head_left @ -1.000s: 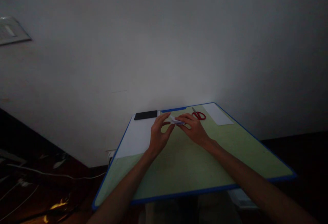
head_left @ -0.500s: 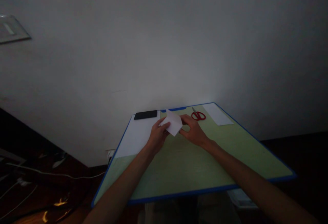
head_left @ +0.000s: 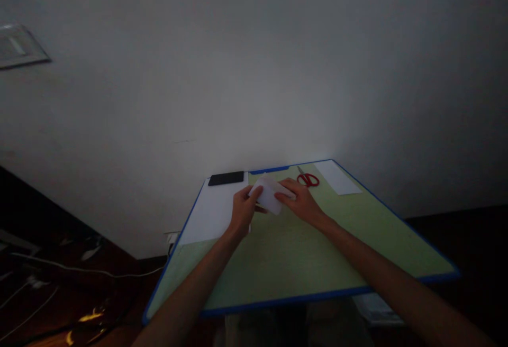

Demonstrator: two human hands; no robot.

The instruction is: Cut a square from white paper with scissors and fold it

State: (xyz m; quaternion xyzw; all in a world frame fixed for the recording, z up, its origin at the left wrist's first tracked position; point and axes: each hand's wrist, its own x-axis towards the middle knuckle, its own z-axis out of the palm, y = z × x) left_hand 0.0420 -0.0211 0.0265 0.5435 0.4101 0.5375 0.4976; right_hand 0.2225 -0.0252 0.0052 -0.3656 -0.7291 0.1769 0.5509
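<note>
A folded piece of white paper is held between both hands above the green table. My left hand grips its left side, the thumb lying on top and the fingers partly hidden below. On the right, my right hand pinches a corner or flap between thumb and fingers. The exact folds are too dim to make out. Just beyond my right hand lie red-handled scissors, their blades pointing to the wall.
A white sheet covers the table's left part, with a black phone-like slab at its far end. Another white paper strip lies at the far right. The table's blue edge nears the wall. White cables run at lower left.
The paper has turned and changed shape between my hands. My right thumb has come onto its near face, and my left hand has shifted slightly.
</note>
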